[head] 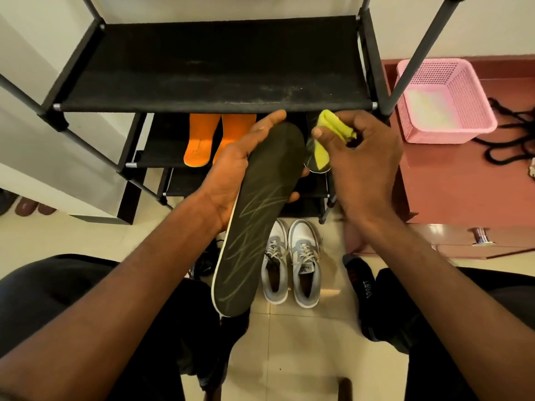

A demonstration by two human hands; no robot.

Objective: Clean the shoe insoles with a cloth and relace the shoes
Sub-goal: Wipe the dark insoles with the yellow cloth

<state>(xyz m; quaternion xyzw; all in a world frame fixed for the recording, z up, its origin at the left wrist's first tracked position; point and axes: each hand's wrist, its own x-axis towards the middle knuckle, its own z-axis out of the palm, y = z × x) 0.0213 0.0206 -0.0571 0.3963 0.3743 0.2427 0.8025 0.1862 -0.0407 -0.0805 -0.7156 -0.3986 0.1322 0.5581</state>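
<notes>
Fingers (292,195) of the left hand (231,172) curl up from beneath the dark insole (260,212), with the thumb laid along its near edge, so the insole is cradled face-up and tilted, its toe end toward the shoe rack (214,65) and its heel end toward the person's lap. On the right hand (356,157), the thumb and fingers pinch a bunched yellow cloth (333,125), held just beside the toe of the insole; whether cloth and insole touch cannot be told.

By the look of it the step in hand is wiping the insole, and the cloth is poised at the toe end. Pale streaks run the length of the dark surface; whether they are printed or dirt is not clear. Next, the cloth would need to be pressed flat on the surface and drawn toward the heel while the left hand keeps the insole from flexing.

Two orange insoles (202,140) lie on a lower rack shelf. A pair of grey-and-white shoes (292,264) stands on the floor below the hands, both with laces in, so the relacing looks to belong to another pair. A pink basket (445,102) sits to the right, with black cord (509,134) beside it, possibly laces.
</notes>
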